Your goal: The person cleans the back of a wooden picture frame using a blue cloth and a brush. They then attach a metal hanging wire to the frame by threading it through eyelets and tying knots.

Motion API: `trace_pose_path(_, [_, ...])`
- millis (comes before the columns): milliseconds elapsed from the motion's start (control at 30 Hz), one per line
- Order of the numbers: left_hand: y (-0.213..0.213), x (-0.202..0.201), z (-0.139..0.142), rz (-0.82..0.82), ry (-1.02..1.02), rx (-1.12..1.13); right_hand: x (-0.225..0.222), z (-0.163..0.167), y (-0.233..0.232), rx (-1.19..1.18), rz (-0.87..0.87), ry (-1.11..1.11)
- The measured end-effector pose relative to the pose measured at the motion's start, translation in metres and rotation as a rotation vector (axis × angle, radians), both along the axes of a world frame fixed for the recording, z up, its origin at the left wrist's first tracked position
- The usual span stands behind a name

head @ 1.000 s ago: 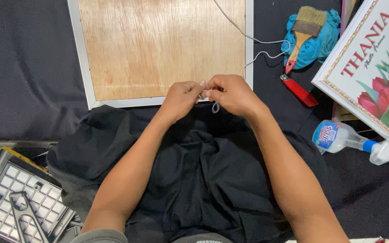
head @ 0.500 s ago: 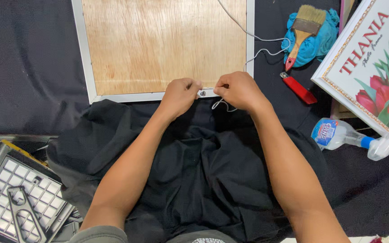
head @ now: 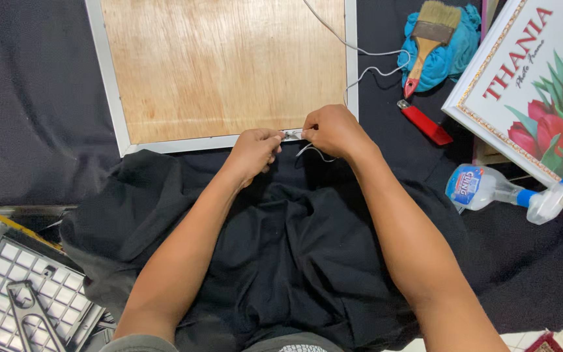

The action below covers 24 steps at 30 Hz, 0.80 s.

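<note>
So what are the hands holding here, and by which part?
Both the left hand and right hand pinch a thin white cord at its near end, by the frame's lower edge; the exact grip is hidden.

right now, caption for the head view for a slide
Both hands, left hand and right hand, pinch thin wire at the frame's lower edge.
</note>
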<state>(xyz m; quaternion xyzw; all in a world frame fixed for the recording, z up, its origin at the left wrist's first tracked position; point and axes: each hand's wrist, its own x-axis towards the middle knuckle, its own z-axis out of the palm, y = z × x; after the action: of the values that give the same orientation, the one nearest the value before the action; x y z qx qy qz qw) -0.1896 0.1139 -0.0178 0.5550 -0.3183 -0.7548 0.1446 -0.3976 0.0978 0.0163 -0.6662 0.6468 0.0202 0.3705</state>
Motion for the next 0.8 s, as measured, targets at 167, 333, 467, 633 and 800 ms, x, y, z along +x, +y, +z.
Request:
trace_pose_path(167, [0.0014, -0.0007, -0.0001, 0.054, 0.057, 0.038, 0.0043, -0.0045, 0.0031, 0.016, 0.014, -0.011])
trace_pose_path(333, [0.0037, -0.0018, -0.0001, 0.054, 0.061, 0.026, 0.0071, -0.0036, 0.0028, 0.052, -0.021, 0.008])
trace_pose_path(467, [0.0040, -0.0017, 0.0007, 0.043, 0.046, 0.025, 0.0063, -0.0021, 0.0024, -0.011, -0.013, -0.027])
trace_pose_path(633, [0.0032, -0.0024, 0.0031, 0.033, 0.034, 0.020, 0.0012, -0.0002, 0.0016, -0.047, -0.052, -0.018])
trace_pose_path(800, [0.0044, -0.0036, 0.0044, 0.023, 0.022, 0.027, -0.0017, 0.0001, 0.0000, -0.077, -0.070, -0.053])
